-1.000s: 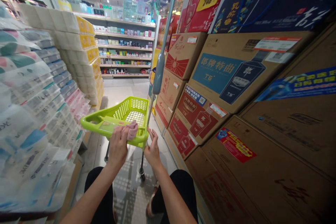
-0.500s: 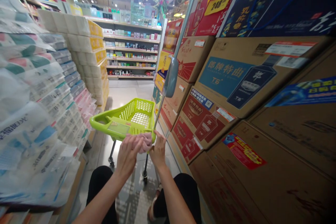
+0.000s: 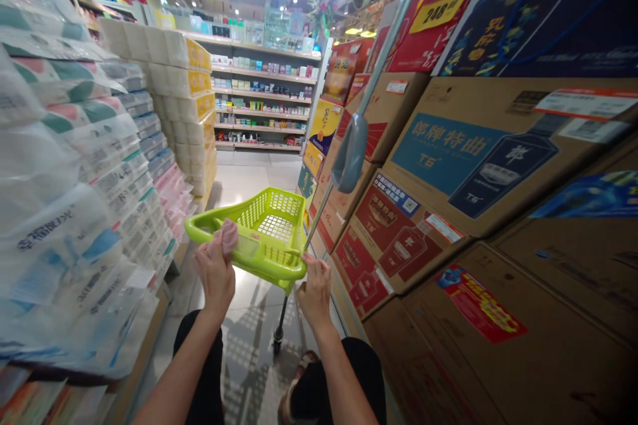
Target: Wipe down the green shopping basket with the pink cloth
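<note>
A pink cloth (image 3: 229, 236) is bunched in my left hand (image 3: 215, 275), pressed to the near left part of the lime-green cart basket's handle rim (image 3: 269, 271). My right hand (image 3: 314, 284) grips the rim's near right corner, close to the foot of a metal pole (image 3: 389, 40). A grey plastic loop handle (image 3: 350, 153) is fixed partway up that pole. The slotted bottom of the basket shows through its open top. Below it, one thin leg ends in a dark caster (image 3: 278, 339).
Stacked cardboard cartons (image 3: 443, 153) wall in the right side. Plastic-wrapped tissue packs (image 3: 90, 212) and paper rolls (image 3: 169, 73) are piled at left. Shelves of small goods (image 3: 264, 93) stand at the far end of the tiled aisle (image 3: 239, 172).
My left hand has slid the cloth leftward along the rim, away from my right hand. The right hand stays at the corner. The whole view has shifted slightly.
</note>
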Tool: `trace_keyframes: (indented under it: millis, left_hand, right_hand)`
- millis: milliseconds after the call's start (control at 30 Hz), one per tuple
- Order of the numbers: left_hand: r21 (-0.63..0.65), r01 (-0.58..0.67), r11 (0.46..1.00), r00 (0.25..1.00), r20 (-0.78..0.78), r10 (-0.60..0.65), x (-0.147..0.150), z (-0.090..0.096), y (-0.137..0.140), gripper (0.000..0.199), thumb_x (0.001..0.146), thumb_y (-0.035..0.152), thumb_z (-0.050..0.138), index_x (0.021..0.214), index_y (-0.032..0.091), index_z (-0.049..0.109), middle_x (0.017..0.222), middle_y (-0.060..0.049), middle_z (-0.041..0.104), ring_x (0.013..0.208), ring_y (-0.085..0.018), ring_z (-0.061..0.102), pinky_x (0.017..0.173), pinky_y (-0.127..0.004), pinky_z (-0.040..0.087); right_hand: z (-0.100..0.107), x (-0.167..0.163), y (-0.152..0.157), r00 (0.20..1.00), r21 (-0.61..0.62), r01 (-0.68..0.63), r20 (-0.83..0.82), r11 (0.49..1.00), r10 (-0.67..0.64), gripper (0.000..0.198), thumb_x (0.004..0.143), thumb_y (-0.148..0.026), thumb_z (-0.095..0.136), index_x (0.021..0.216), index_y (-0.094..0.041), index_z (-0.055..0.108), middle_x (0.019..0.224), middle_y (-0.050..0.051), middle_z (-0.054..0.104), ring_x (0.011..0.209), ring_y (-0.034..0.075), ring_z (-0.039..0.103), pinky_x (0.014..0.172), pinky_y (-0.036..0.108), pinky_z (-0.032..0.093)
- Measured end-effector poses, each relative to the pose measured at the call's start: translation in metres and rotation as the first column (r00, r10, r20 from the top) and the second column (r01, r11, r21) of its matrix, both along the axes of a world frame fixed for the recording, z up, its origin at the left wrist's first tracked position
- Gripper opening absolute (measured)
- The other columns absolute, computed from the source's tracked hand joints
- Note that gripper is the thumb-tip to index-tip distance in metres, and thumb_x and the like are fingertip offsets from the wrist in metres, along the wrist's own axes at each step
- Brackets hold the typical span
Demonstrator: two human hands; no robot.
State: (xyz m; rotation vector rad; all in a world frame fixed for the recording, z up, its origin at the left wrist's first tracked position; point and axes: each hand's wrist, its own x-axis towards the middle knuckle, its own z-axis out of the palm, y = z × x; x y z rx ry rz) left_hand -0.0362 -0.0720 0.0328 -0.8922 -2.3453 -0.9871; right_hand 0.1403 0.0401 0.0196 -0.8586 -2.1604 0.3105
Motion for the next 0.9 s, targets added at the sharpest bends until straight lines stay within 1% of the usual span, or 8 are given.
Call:
trace_keyframes:
  millis: [67, 233, 400, 533, 600, 767, 833, 900]
  left_hand:
    - [-0.002, -0.004, 1.000, 1.000, 0.006, 0.004, 0.003, 0.003, 0.000, 0.041, 0.092, 0.022, 0.046, 0.130, 0.010, 0.056, 0.112, -0.019, 0.043, 0.103, -0.029, 0.042, 0.095, -0.050, 0.041]
    - [-0.105, 0.290, 0.951, 0.952, -0.069, -0.298, 0.023, -0.001, -0.006, 0.042, 0.091, 0.018, 0.048, 0.132, 0.020, 0.057, 0.125, -0.017, 0.040, 0.120, -0.031, 0.037, 0.101, -0.049, 0.037]
    - [-0.012, -0.025, 1.000, 0.998, 0.051, 0.025, 0.003, 0.000, -0.007, 0.039, 0.089, 0.021, 0.051, 0.126, 0.011, 0.060, 0.112, -0.017, 0.043, 0.103, -0.029, 0.041, 0.097, -0.049, 0.040]
    - [-0.044, 0.285, 0.958, 0.957, -0.042, -0.287, 0.021, -0.007, -0.009, 0.044, 0.089, 0.015, 0.050, 0.132, 0.018, 0.058, 0.124, -0.016, 0.037, 0.118, -0.029, 0.036, 0.103, -0.045, 0.036]
    - [-0.040, 0.349, 0.936, 0.937, -0.019, -0.350, 0.020, -0.010, -0.012, 0.046, 0.089, 0.017, 0.051, 0.135, 0.021, 0.056, 0.125, -0.015, 0.037, 0.117, -0.027, 0.037, 0.102, -0.043, 0.037]
    - [0.132, -0.051, 0.990, 0.990, 0.139, 0.032, -0.015, -0.009, -0.014, 0.042, 0.092, 0.027, 0.047, 0.127, 0.006, 0.058, 0.110, -0.017, 0.039, 0.102, -0.027, 0.039, 0.097, -0.047, 0.038]
    - [0.143, -0.068, 0.987, 0.987, 0.154, 0.046, -0.007, -0.012, -0.013, 0.043, 0.091, 0.028, 0.048, 0.127, 0.006, 0.059, 0.112, -0.017, 0.039, 0.105, -0.029, 0.038, 0.098, -0.047, 0.036]
    - [0.161, 0.067, 0.985, 0.984, 0.153, -0.092, 0.011, -0.020, -0.015, 0.044, 0.091, 0.026, 0.046, 0.131, 0.009, 0.056, 0.116, -0.017, 0.037, 0.107, -0.028, 0.038, 0.098, -0.045, 0.036]
  right_hand:
    - [0.014, -0.009, -0.015, 0.999, 0.012, 0.042, -0.003, 0.999, -0.042, 0.063, 0.065, 0.002, 0.037, 0.125, -0.014, 0.049, 0.124, 0.008, 0.054, 0.122, 0.025, 0.036, 0.106, 0.043, 0.034]
    - [0.027, -0.034, -0.051, 0.996, 0.064, -0.033, 0.083, 0.997, 0.028, 0.070, 0.061, -0.003, 0.041, 0.131, -0.012, 0.045, 0.124, 0.011, 0.054, 0.123, 0.025, 0.042, 0.115, 0.048, 0.018]
    - [0.017, -0.029, -0.050, 0.989, 0.031, -0.017, 0.148, 0.999, 0.012, 0.063, 0.068, -0.002, 0.042, 0.130, -0.016, 0.046, 0.124, 0.007, 0.054, 0.124, 0.022, 0.042, 0.116, 0.046, 0.019]
    - [0.017, -0.021, -0.045, 0.990, 0.042, 0.017, 0.138, 0.999, -0.023, 0.059, 0.069, -0.003, 0.044, 0.126, -0.015, 0.048, 0.121, 0.007, 0.055, 0.124, 0.023, 0.042, 0.116, 0.048, 0.019]
    - [0.017, -0.017, -0.042, 0.989, 0.060, -0.015, 0.147, 0.998, 0.006, 0.060, 0.069, -0.003, 0.043, 0.127, -0.016, 0.047, 0.123, 0.007, 0.055, 0.124, 0.022, 0.042, 0.116, 0.048, 0.019]
    - [0.017, -0.010, -0.039, 0.986, 0.065, -0.084, 0.151, 0.994, 0.074, 0.065, 0.066, -0.002, 0.043, 0.129, -0.018, 0.045, 0.125, 0.006, 0.054, 0.123, 0.020, 0.043, 0.115, 0.046, 0.021]
    - [0.016, -0.011, -0.041, 0.991, 0.059, -0.044, 0.130, 0.997, 0.036, 0.062, 0.065, -0.003, 0.044, 0.125, -0.017, 0.047, 0.122, 0.006, 0.055, 0.121, 0.021, 0.044, 0.114, 0.047, 0.021]
    - [0.015, -0.012, -0.041, 0.994, 0.061, -0.004, 0.105, 0.998, -0.003, 0.059, 0.065, -0.003, 0.045, 0.122, -0.017, 0.048, 0.119, 0.006, 0.056, 0.119, 0.022, 0.045, 0.114, 0.048, 0.022]
